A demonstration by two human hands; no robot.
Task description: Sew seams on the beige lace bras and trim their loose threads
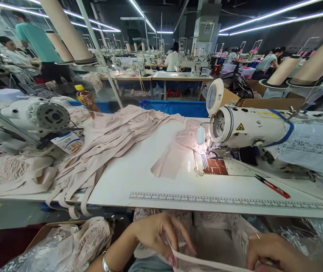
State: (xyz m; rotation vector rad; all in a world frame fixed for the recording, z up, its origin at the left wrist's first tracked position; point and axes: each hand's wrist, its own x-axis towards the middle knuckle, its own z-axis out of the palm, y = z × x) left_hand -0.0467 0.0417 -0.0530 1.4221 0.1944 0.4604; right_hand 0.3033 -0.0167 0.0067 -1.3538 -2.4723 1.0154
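Note:
Below the table's front edge, my left hand point(161, 234) pinches a pale fabric strip point(207, 264) that runs rightward to my right hand point(277, 253), whose fingers are curled around the same strip. Both hands are over my lap, where lace fabric point(221, 230) lies. On the white table point(150, 177) above, a beige fabric piece point(175, 155) lies by the needle of the white sewing machine point(246, 126), lit by its lamp.
A heap of beige garments point(104, 147) covers the table's left, beside another sewing machine point(33, 119) and a bottle point(86, 99). Red thread snips point(272, 186) lie right of the needle. A printed ruler point(229, 200) lines the table front. A box of lace pieces point(73, 241) sits lower left. People work behind.

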